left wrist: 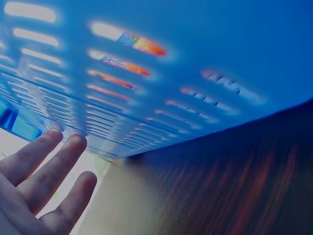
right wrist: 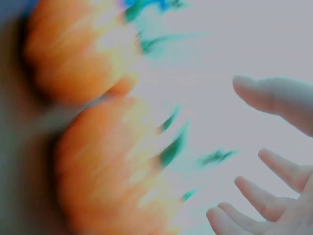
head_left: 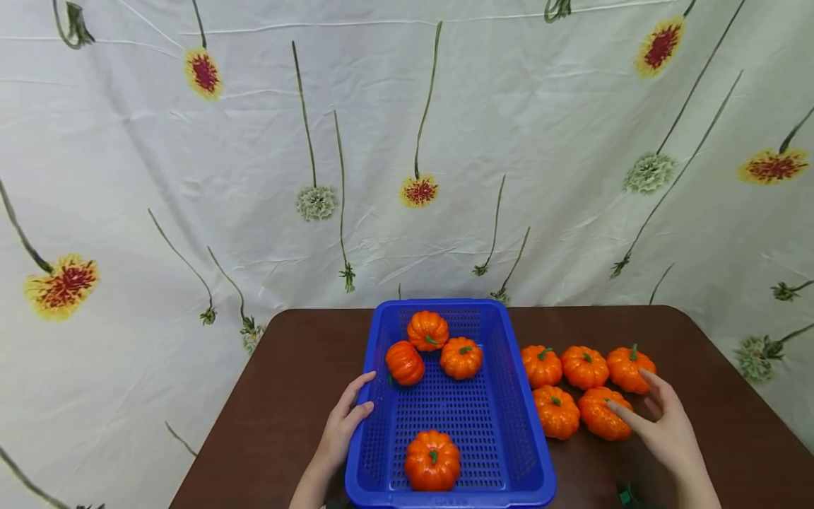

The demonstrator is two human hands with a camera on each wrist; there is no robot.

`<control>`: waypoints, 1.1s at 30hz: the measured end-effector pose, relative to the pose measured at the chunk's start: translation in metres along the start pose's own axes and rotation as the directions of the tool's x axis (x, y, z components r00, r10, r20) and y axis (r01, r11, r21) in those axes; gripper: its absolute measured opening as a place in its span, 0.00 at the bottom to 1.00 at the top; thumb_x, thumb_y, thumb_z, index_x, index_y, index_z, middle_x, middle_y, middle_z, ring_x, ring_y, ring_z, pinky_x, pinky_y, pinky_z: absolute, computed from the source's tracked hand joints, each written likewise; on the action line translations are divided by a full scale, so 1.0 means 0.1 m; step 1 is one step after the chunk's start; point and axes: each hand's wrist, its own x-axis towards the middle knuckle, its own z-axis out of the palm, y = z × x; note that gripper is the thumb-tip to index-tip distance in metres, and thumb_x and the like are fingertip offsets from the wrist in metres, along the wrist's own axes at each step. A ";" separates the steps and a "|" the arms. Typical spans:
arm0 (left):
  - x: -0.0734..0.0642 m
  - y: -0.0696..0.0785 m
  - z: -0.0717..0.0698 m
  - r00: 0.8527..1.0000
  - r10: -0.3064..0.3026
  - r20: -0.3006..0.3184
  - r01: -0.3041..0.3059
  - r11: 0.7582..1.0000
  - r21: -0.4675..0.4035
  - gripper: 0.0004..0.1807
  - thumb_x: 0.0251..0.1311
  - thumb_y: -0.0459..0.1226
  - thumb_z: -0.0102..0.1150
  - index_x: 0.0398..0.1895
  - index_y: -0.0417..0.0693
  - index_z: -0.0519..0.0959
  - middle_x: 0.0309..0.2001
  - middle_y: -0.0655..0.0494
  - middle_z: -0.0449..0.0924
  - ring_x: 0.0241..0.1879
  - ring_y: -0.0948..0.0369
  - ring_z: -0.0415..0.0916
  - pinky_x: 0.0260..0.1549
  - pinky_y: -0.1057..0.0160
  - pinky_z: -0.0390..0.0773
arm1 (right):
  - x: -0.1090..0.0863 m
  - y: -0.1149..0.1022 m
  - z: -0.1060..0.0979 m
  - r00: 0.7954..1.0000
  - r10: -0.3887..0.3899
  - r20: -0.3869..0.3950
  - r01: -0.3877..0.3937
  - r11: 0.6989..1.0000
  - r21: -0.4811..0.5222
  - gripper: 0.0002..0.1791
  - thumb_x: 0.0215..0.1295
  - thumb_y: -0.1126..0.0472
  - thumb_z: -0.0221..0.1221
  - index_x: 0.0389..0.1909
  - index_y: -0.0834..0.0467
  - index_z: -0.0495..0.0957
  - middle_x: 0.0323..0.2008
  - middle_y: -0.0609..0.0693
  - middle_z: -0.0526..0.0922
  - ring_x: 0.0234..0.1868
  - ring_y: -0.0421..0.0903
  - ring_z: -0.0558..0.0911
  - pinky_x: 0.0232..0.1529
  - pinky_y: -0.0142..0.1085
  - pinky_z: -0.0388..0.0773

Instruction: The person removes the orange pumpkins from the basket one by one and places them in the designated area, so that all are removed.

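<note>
A blue plastic basket (head_left: 545, 466) with slotted walls stands on the table, holding several small orange pumpkins; one pumpkin (head_left: 432, 461) lies near its front. My left hand (head_left: 346, 420) is at the basket's left rim, thumb and forefinger reaching to it. In the left wrist view, the other fingers (left wrist: 73, 152) extend beside the outer wall (left wrist: 234, 44). My right hand (head_left: 668, 428), fingers spread and holding nothing, hovers by the pumpkins right of the basket. Nearest to it are the front right pumpkin (head_left: 603, 416) and the back right one (head_left: 626, 369).
More pumpkins, such as the back left one (head_left: 540, 366), sit in two rows close to the basket's right wall. Beneath everything is a dark brown table (head_left: 254, 438). A white floral cloth (head_left: 254, 141) hangs behind it. A small dark object (head_left: 626, 495) shows near my right wrist.
</note>
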 end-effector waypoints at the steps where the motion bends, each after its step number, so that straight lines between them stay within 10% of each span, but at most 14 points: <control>1: 0.00 0.00 0.00 1.000 -0.001 0.001 0.001 1.000 0.002 0.23 0.64 0.31 0.46 0.64 0.45 0.66 0.59 0.39 0.69 0.46 0.45 0.73 0.38 0.57 0.78 | 0.00 -0.10 0.00 1.000 -0.027 -0.013 0.027 1.000 0.000 0.50 0.61 0.52 0.62 0.72 0.66 0.41 0.69 0.71 0.43 0.63 0.73 0.54 0.57 0.61 0.59; 6: 0.01 0.00 0.00 1.000 -0.002 0.001 0.002 1.000 0.006 0.23 0.65 0.32 0.46 0.64 0.45 0.66 0.59 0.38 0.68 0.46 0.44 0.73 0.38 0.57 0.78 | -0.01 -0.61 0.06 0.967 -0.252 0.030 0.252 0.968 -0.008 0.42 0.61 0.54 0.62 0.70 0.60 0.51 0.68 0.65 0.52 0.62 0.69 0.58 0.53 0.63 0.62; 13: 0.00 -0.02 0.00 1.000 -0.001 -0.005 0.001 1.000 0.007 0.23 0.64 0.31 0.46 0.64 0.45 0.66 0.59 0.39 0.68 0.46 0.46 0.73 0.39 0.58 0.78 | 0.05 -1.07 0.37 0.854 -0.477 0.208 0.479 0.877 0.044 0.34 0.59 0.57 0.63 0.65 0.56 0.62 0.63 0.56 0.65 0.61 0.57 0.66 0.54 0.54 0.67; 23: 0.00 -0.04 -0.01 1.000 0.016 -0.002 -0.016 1.000 0.002 0.23 0.64 0.31 0.46 0.64 0.44 0.66 0.59 0.38 0.68 0.46 0.48 0.74 0.39 0.58 0.78 | 0.11 -1.40 0.83 0.667 -0.476 0.573 0.519 0.849 0.101 0.35 0.55 0.50 0.66 0.63 0.52 0.65 0.63 0.53 0.65 0.61 0.55 0.67 0.57 0.51 0.67; 33: 0.00 -0.03 0.00 1.000 0.020 0.003 -0.020 1.000 0.005 0.23 0.64 0.30 0.46 0.64 0.44 0.66 0.58 0.37 0.69 0.44 0.50 0.74 0.38 0.57 0.78 | 0.24 -1.55 1.12 0.544 -0.510 0.666 0.547 0.818 0.180 0.35 0.55 0.52 0.67 0.63 0.54 0.67 0.62 0.50 0.68 0.62 0.55 0.67 0.57 0.51 0.66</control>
